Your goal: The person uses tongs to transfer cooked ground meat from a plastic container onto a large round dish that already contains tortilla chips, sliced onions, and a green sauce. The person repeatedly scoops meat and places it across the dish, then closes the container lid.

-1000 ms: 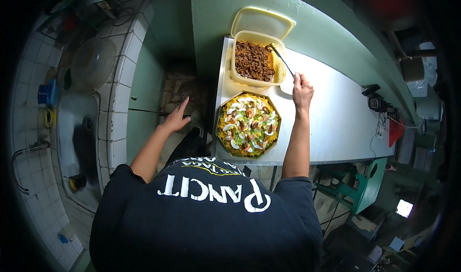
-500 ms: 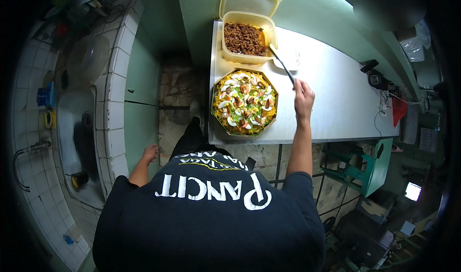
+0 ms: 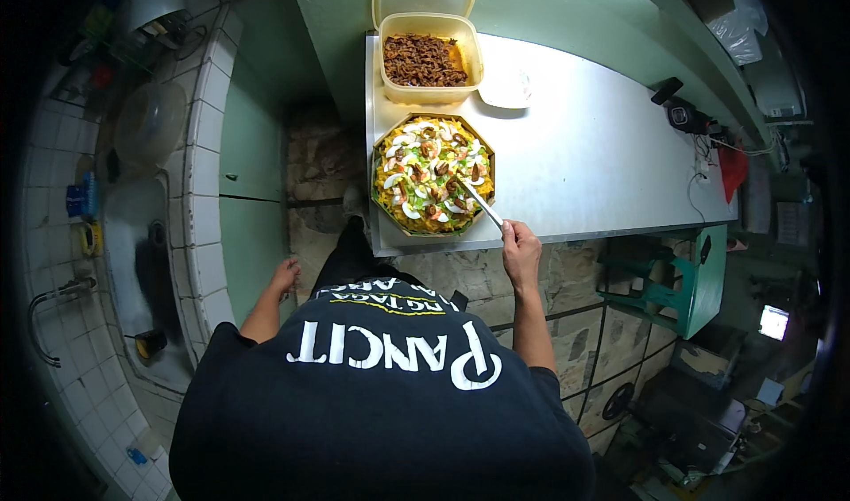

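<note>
Here my right hand is closed around a utensil, its tip at the egg-topped food, which sits ahead and left of that hand on the surface; how open my left hand is, I cannot tell.

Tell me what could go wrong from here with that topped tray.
The right hand holds the utensil with its tip at the toppings, so a push might knock egg slices out of place. The octagonal tray sits near the front edge of the table and the left hand is away from it, so a nudge could slide it off. The tub stands open, so something could drop in.
</note>
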The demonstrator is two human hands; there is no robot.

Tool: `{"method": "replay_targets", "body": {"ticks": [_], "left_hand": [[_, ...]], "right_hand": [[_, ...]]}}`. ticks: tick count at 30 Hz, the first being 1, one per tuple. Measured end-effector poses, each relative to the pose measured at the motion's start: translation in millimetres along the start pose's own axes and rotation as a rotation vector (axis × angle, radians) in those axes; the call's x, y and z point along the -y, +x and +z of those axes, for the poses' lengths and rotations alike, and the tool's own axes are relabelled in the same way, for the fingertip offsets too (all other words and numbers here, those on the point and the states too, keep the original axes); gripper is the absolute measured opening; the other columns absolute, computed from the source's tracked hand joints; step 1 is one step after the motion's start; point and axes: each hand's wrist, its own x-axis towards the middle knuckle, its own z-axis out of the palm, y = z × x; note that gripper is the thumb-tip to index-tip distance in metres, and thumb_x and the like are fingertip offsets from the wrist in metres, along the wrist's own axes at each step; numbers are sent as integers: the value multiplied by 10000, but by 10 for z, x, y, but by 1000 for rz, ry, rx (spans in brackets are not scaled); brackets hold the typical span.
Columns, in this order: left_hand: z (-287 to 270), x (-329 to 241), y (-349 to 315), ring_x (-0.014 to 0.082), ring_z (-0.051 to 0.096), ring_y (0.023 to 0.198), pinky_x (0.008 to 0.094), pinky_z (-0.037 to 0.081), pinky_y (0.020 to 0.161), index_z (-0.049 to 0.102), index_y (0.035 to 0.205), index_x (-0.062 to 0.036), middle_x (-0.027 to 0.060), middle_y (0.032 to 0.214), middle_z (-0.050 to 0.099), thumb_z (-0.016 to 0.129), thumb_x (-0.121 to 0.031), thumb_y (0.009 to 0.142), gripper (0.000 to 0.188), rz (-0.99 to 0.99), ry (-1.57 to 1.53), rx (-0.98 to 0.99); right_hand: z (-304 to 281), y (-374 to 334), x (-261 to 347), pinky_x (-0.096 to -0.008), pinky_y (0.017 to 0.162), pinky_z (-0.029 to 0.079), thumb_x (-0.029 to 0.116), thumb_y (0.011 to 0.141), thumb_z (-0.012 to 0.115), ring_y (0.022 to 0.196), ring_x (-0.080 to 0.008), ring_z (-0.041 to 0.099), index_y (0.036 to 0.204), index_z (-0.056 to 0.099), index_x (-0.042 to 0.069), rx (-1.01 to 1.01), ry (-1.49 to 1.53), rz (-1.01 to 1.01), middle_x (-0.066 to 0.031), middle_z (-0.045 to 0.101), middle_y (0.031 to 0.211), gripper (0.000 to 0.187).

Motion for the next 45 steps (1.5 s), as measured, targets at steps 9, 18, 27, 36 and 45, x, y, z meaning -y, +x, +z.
{"method": "replay_targets", "body": {"ticks": [9, 18, 27, 36, 45], "left_hand": [[-79, -65, -229, 143, 594, 750, 367, 452, 628, 499, 1332, -226, 4, 1028, 623, 550, -298, 929, 412, -16, -39, -7], [-142, 125, -67, 147, 593, 750, 363, 448, 628, 492, 1342, -229, -8, 994, 618, 550, -313, 926, 429, -10, -57, 14], [-76, -163, -244, 137, 585, 798, 373, 448, 679, 492, 1353, -234, -7, 1065, 613, 535, -328, 942, 423, -29, -28, 13], [-71, -164, -299, 125, 547, 742, 326, 409, 610, 501, 1345, -221, -2, 1066, 609, 541, -310, 944, 412, -50, -96, 10], [-26, -209, -294, 127, 566, 731, 332, 448, 603, 489, 1355, -183, 9, 1023, 622, 519, -229, 917, 441, -16, -138, -14]], "right_hand": [[-151, -41, 149, -400, 622, 495, 188, 935, 566, 719, -316, 631, 1017, 654, 77, -41, -231, -220, -113, 611, 869, 163], [-197, -6, 172, -403, 592, 499, 184, 925, 580, 676, -304, 631, 1030, 637, 100, -5, -433, -414, -89, 597, 864, 146], [-279, -41, 144, -385, 599, 497, 184, 940, 562, 692, -294, 635, 988, 665, 105, -34, -279, -268, -77, 612, 849, 138], [-311, 139, 657, -352, 587, 477, 103, 922, 582, 656, -248, 619, 993, 669, 44, -20, -62, -310, -102, 622, 823, 126], [1216, 1075, 1638, -403, 548, 491, 147, 912, 599, 641, -312, 626, 1096, 602, 72, -84, 25, -790, -107, 609, 879, 199]]}}
